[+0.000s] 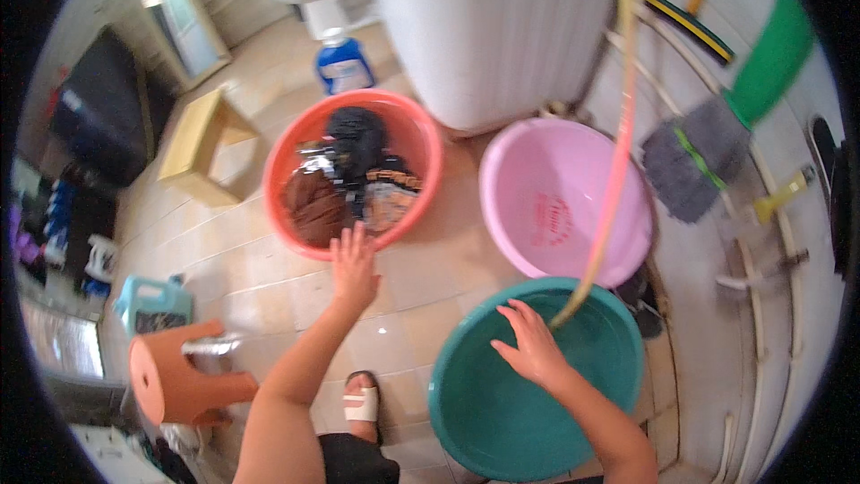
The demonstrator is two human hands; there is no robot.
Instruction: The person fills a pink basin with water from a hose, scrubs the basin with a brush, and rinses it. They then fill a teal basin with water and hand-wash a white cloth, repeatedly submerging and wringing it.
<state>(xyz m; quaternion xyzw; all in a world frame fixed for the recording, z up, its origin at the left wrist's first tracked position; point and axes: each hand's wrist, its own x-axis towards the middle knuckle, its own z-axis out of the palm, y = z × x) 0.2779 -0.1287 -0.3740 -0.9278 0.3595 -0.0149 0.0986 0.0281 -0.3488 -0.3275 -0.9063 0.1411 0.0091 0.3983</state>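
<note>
My left hand (pixel 355 269) is open, its fingers stretched toward the near rim of an orange-red basin (pixel 434 148); whether they touch it I cannot tell. Inside the basin lie wet clothes: a brown garment (pixel 315 204), a black one (pixel 356 133) and a dark one with a printed pattern (pixel 392 199). Over the green basin (pixel 466 430) my right hand (pixel 532 346) hangs open, thumb apart from the fingers, holding nothing. A yellowish-pink hose (pixel 613 186) runs down from above, and its lower end is in the green basin, close to that hand.
A pink basin (pixel 520 175) stands against the green one, beside a large white appliance (pixel 502 27). A blue bottle (pixel 344 64) stands behind the orange-red basin. At the left are a wooden stool (pixel 193 143), an orange stool (pixel 159 372) and a teal jug (pixel 161 305). A grey mop (pixel 694 157) hangs right.
</note>
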